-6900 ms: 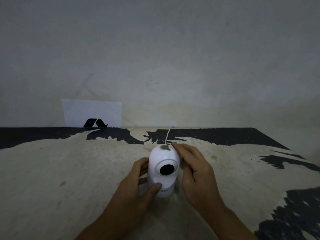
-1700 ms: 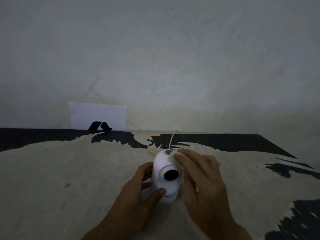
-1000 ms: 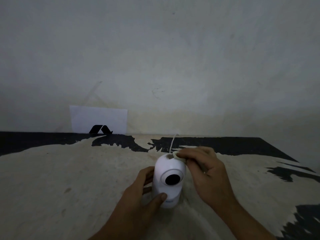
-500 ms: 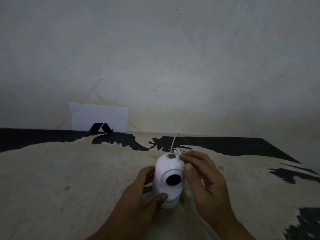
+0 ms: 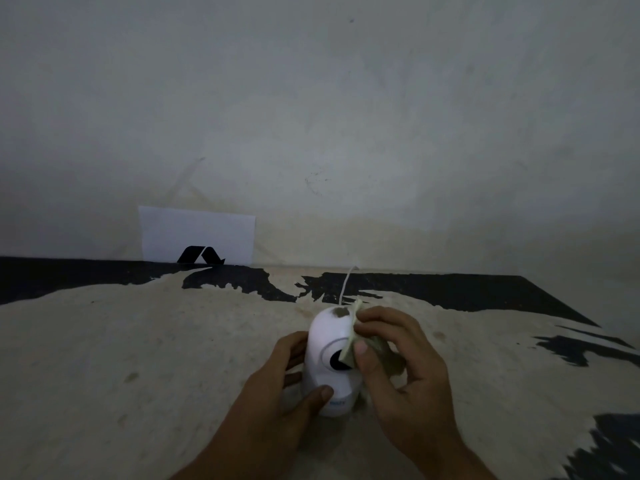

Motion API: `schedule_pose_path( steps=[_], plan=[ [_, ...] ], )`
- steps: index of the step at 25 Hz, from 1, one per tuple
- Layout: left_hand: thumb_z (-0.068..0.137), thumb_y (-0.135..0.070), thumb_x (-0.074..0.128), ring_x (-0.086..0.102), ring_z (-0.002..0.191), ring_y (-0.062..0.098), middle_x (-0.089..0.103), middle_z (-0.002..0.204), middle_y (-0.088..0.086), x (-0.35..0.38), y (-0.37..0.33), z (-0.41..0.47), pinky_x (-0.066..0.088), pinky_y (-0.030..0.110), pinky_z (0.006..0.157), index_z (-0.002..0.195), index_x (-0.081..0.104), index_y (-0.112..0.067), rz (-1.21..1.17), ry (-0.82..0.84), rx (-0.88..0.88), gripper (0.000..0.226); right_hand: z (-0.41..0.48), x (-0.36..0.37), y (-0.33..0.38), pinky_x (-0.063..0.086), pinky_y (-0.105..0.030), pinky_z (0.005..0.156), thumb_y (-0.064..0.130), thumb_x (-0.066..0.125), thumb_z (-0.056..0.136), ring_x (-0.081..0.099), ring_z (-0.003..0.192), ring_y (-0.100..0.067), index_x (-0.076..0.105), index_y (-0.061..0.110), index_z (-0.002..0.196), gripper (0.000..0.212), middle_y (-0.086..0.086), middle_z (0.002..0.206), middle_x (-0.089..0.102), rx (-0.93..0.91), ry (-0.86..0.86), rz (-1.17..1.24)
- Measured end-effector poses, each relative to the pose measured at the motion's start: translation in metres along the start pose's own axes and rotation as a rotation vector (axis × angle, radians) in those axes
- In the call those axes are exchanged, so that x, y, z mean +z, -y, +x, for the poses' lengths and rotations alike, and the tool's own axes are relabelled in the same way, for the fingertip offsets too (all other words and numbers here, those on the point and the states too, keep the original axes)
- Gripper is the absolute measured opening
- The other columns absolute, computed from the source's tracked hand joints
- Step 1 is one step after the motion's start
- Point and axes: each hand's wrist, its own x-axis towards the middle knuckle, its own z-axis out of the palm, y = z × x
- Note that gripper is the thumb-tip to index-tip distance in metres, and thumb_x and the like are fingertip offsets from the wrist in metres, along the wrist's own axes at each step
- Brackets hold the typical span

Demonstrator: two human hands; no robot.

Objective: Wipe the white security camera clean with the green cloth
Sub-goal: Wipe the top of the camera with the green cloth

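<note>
The white security camera [image 5: 327, 344] stands upright on the worn surface, its dark round lens facing me and a brown smudge on its top. My left hand [image 5: 287, 386] wraps its lower body from the left, thumb across the base. My right hand [image 5: 401, 368] pinches a small pale green cloth [image 5: 353, 348] between thumb and fingers and presses it against the camera's right side, covering the lens's right edge. A thin white cable [image 5: 346, 285] runs from behind the camera toward the wall.
The surface [image 5: 138, 358] is cream with black worn patches at the back and right. A white paper card [image 5: 197, 237] with a black mark leans against the grey wall at the back left.
My right hand has slid the cloth from the camera's top down onto its right side, by the lens. The left hand keeps its hold on the base.
</note>
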Motion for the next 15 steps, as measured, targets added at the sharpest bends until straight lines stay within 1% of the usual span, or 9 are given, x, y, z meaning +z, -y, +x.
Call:
schedule_pose_path(
  steps=[2, 3, 5, 6, 8, 10, 11, 13, 15],
  plan=[
    [0.076, -0.031, 0.07, 0.046, 0.086, -0.024, 0.039, 0.102, -0.04, 0.0007, 0.0005, 0.0005, 0.038, -0.008, 0.067, 0.111, 0.028, -0.05, -0.006, -0.008, 0.001, 0.058, 0.0014, 0.0018, 0.0012, 0.045, -0.012, 0.091, 0.03, 0.058, 0.085, 0.057, 0.106, -0.002, 0.063, 0.025, 0.101, 0.017, 0.008, 0.11, 0.061, 0.004, -0.013, -0.015],
    [0.076, -0.03, 0.07, 0.045, 0.087, -0.022, 0.039, 0.102, -0.04, 0.0007, 0.0002, 0.0008, 0.038, -0.008, 0.066, 0.109, 0.028, -0.05, -0.014, -0.009, -0.004, 0.057, 0.0006, 0.003, 0.0014, 0.045, -0.013, 0.09, 0.03, 0.057, 0.086, 0.056, 0.107, -0.002, 0.063, 0.025, 0.103, 0.018, 0.007, 0.111, 0.06, -0.02, -0.009, -0.037],
    [0.076, -0.03, 0.071, 0.046, 0.091, -0.019, 0.04, 0.104, -0.038, 0.0001, -0.0005, 0.0007, 0.039, -0.006, 0.067, 0.108, 0.03, -0.049, -0.035, -0.001, -0.019, 0.055, -0.0034, 0.0056, 0.0002, 0.049, -0.022, 0.091, 0.039, 0.054, 0.091, 0.056, 0.111, -0.007, 0.062, 0.023, 0.111, 0.027, 0.001, 0.117, 0.06, -0.098, 0.028, -0.087],
    [0.076, -0.03, 0.071, 0.048, 0.091, -0.018, 0.041, 0.105, -0.038, 0.0, -0.0002, 0.0003, 0.04, -0.005, 0.068, 0.108, 0.03, -0.049, -0.039, 0.005, -0.022, 0.055, -0.0041, 0.0064, -0.0004, 0.051, -0.026, 0.091, 0.044, 0.049, 0.093, 0.056, 0.112, -0.008, 0.06, 0.024, 0.115, 0.032, 0.0, 0.119, 0.061, -0.094, 0.038, -0.091],
    [0.076, -0.03, 0.071, 0.049, 0.091, -0.025, 0.042, 0.107, -0.038, -0.0001, 0.0009, -0.0006, 0.039, -0.007, 0.069, 0.108, 0.031, -0.051, -0.029, 0.005, -0.002, 0.055, -0.0017, 0.007, 0.001, 0.052, -0.026, 0.091, 0.048, 0.048, 0.092, 0.057, 0.112, -0.004, 0.06, 0.025, 0.117, 0.036, 0.006, 0.12, 0.062, 0.025, 0.013, -0.048],
    [0.076, -0.03, 0.071, 0.044, 0.09, -0.032, 0.042, 0.106, -0.038, 0.0002, 0.0011, -0.0011, 0.037, -0.009, 0.068, 0.106, 0.031, -0.053, -0.018, 0.005, 0.011, 0.055, -0.0005, 0.005, 0.0012, 0.051, -0.026, 0.09, 0.046, 0.049, 0.09, 0.057, 0.111, -0.001, 0.06, 0.023, 0.116, 0.036, 0.008, 0.117, 0.064, 0.109, -0.004, 0.004],
    [0.076, -0.03, 0.071, 0.046, 0.089, -0.03, 0.042, 0.105, -0.038, 0.0005, 0.0007, -0.0007, 0.037, -0.009, 0.068, 0.105, 0.031, -0.054, -0.015, 0.005, 0.01, 0.055, -0.0006, 0.004, 0.0017, 0.051, -0.026, 0.091, 0.049, 0.049, 0.09, 0.058, 0.11, -0.002, 0.061, 0.022, 0.115, 0.039, 0.007, 0.117, 0.064, 0.098, -0.005, -0.009],
    [0.077, -0.027, 0.071, 0.048, 0.087, -0.024, 0.04, 0.103, -0.039, 0.0007, -0.0003, 0.0001, 0.037, -0.008, 0.067, 0.102, 0.03, -0.054, -0.019, -0.001, 0.0, 0.055, -0.0032, 0.0042, 0.0022, 0.049, -0.026, 0.094, 0.057, 0.047, 0.09, 0.057, 0.112, -0.006, 0.06, 0.022, 0.112, 0.043, 0.005, 0.119, 0.064, 0.009, 0.005, -0.077],
    [0.077, -0.024, 0.071, 0.05, 0.085, -0.023, 0.04, 0.101, -0.038, 0.001, -0.0008, 0.0009, 0.038, -0.008, 0.065, 0.1, 0.029, -0.054, -0.024, -0.007, -0.007, 0.057, -0.0051, 0.0061, 0.0011, 0.048, -0.026, 0.096, 0.057, 0.044, 0.091, 0.057, 0.112, -0.008, 0.058, 0.022, 0.113, 0.043, 0.004, 0.12, 0.063, -0.061, 0.02, -0.117]
  ],
)
